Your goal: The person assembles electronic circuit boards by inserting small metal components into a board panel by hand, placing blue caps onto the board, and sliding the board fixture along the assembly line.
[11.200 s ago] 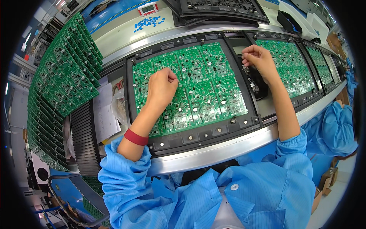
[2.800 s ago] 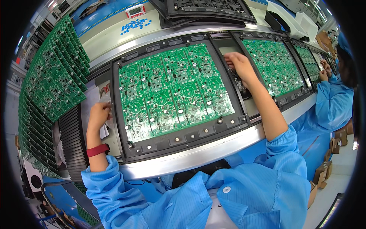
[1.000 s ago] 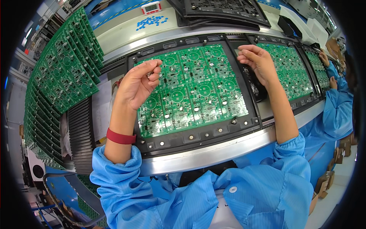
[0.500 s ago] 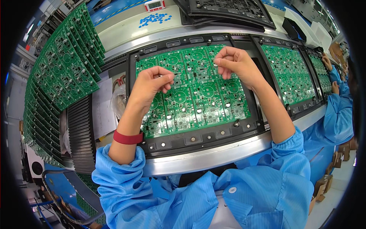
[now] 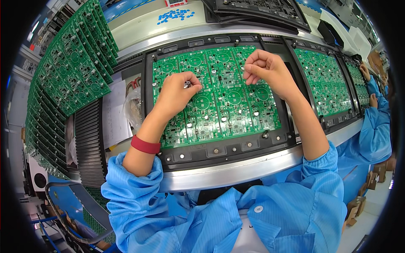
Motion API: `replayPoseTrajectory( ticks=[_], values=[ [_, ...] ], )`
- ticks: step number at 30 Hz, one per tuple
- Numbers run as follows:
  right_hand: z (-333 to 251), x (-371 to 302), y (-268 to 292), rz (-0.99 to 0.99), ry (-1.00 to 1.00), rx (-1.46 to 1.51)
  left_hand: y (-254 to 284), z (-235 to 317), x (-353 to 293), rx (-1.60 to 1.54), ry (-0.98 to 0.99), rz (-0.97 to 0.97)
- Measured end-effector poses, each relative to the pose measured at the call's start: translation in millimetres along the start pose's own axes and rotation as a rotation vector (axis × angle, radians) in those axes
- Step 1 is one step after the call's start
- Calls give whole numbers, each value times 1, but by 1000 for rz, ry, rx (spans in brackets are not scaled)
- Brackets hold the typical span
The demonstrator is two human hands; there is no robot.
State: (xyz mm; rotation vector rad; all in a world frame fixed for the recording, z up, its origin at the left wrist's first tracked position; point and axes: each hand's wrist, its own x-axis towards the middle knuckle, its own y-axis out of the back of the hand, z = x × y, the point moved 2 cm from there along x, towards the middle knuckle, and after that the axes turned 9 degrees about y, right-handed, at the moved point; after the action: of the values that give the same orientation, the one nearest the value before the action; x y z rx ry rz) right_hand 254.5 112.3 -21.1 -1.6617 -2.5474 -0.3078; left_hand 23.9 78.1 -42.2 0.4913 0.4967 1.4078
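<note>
A green circuit board panel (image 5: 221,114) lies flat in a black carrier frame (image 5: 198,155) in front of me. My left hand (image 5: 176,95), with a red band on its wrist, is over the left part of the panel, thumb and forefinger pinched together. Whether a small part sits between those fingertips, I cannot make out. Above the panel's right far part is my right hand (image 5: 272,74), its thumb against the curled fingers. A tiny pale spot shows at its fingertips, too small to name. White and dark components dot the board.
Upright green boards (image 5: 69,63) stand in a black slotted rack (image 5: 89,145) at left. Small blue pieces (image 5: 175,16) lie beyond the metal rail, near stacked black frames (image 5: 257,12). Another framed panel (image 5: 322,82) sits to the right, with a co-worker's hands (image 5: 363,71) farther along.
My left hand has moved right and slightly farther over the panel. The right hand has shifted slightly right, still pinched. The whole view has shifted a little.
</note>
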Motion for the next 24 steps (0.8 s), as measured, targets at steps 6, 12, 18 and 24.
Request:
replayPoseTrajectory(
  ticks=[6,12,18,24],
  values=[
    [3,0,1,-37,11,-110,-3,-1,1,134,-136,30],
    [6,-1,1,-58,25,-218,-2,0,-1,198,-207,26],
    [7,-4,-2,-190,285,-642,10,7,-3,-422,129,-66],
    [9,-4,-9,-250,404,-816,13,7,-6,-824,255,-158]
  ],
)
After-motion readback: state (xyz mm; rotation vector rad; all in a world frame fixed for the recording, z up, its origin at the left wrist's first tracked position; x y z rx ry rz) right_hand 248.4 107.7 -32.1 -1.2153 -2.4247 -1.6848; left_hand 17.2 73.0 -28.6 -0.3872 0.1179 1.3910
